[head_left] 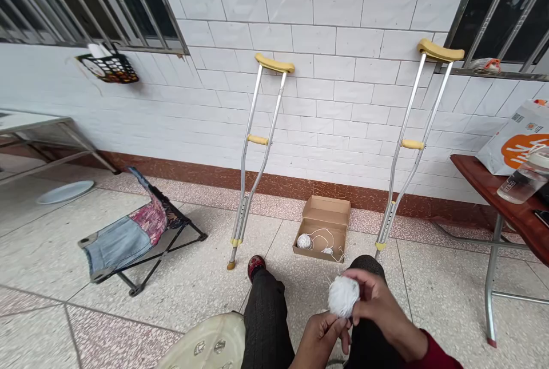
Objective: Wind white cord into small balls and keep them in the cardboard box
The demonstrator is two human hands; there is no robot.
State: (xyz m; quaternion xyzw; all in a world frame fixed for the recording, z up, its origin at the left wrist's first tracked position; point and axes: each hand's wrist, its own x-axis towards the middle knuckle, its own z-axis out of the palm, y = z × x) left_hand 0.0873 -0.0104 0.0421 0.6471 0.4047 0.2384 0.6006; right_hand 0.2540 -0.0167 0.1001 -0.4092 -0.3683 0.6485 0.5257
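White yarn ball pinched between left hand and right hand fingers.

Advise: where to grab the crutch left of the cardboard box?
Grip the yellow handgrip of the crutch, coming from the front, away from the tiled wall. It is a short crosspiece between the two metal rails, and the crutch leans on the wall, so the front side looks most open.

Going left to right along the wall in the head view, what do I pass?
Metal-framed table, low folding chair, aluminium crutch, open cardboard box, second aluminium crutch, red-brown table.
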